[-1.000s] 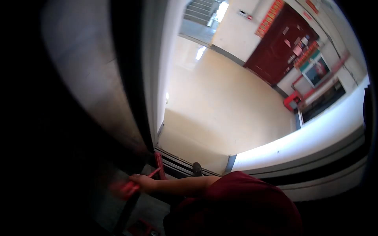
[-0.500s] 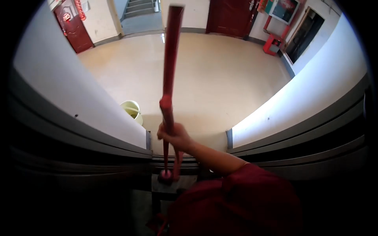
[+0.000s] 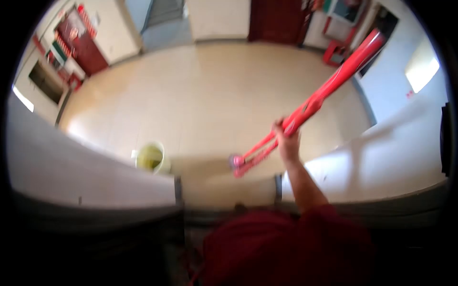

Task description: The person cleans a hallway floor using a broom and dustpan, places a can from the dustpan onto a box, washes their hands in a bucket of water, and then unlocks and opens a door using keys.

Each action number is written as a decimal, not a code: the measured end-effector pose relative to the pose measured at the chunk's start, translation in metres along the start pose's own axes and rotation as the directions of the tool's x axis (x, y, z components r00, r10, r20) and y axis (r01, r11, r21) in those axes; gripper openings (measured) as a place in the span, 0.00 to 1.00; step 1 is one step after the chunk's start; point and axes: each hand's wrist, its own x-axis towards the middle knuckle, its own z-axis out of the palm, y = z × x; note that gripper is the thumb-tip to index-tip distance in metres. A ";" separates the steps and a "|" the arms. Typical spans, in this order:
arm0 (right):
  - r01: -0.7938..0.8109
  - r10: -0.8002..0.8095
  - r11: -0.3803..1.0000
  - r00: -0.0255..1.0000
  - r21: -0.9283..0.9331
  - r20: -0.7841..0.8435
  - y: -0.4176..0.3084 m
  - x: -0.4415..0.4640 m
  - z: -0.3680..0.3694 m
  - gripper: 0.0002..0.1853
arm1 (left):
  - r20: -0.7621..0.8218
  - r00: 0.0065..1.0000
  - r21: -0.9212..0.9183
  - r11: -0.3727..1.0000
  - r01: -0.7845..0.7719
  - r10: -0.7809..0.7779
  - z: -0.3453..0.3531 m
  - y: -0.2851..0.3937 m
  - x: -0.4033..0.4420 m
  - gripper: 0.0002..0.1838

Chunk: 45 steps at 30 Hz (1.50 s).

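Note:
My right hand [image 3: 288, 140] is closed around a long red pole-like object [image 3: 324, 88], roughly at its middle. I cannot make out its exact kind. Its thick upper part slants up to the right, and its lower part splits into two thin arms. One arm ends in a round pinkish piece close above the floor; whether it touches is unclear. The object is blurred by motion. A dark red sleeve [image 3: 310, 221] covers the upper arm. My left hand does not show.
A pale bucket [image 3: 162, 164] with something yellow-green inside stands at the left wall. Walls flank the doorway in front of me. Beyond the tan floor [image 3: 191, 95] are a red door [image 3: 274, 21], another red door at left, stairs [image 3: 164, 12] and a red box [image 3: 334, 53].
My right hand has moved forward and right with the red object, which has gone from upright to slanting right. Its lower end has moved out over the floor. The view has shifted too.

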 end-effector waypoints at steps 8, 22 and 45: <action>0.261 -0.277 0.956 0.953 -0.130 -0.123 0.054 0.062 -0.056 0.04 | 0.405 0.913 0.020 0.998 -0.056 0.043 0.145 0.034 0.038 0.11; -0.043 -0.119 0.943 0.882 -0.330 -0.456 0.258 0.108 -0.170 0.06 | 0.749 0.641 -0.081 0.984 -0.161 0.167 0.375 0.103 0.126 0.10; -0.400 0.113 0.677 0.886 -0.618 -0.449 0.416 0.298 -0.236 0.06 | 0.558 0.825 -0.296 0.951 0.093 0.093 0.717 0.372 0.199 0.08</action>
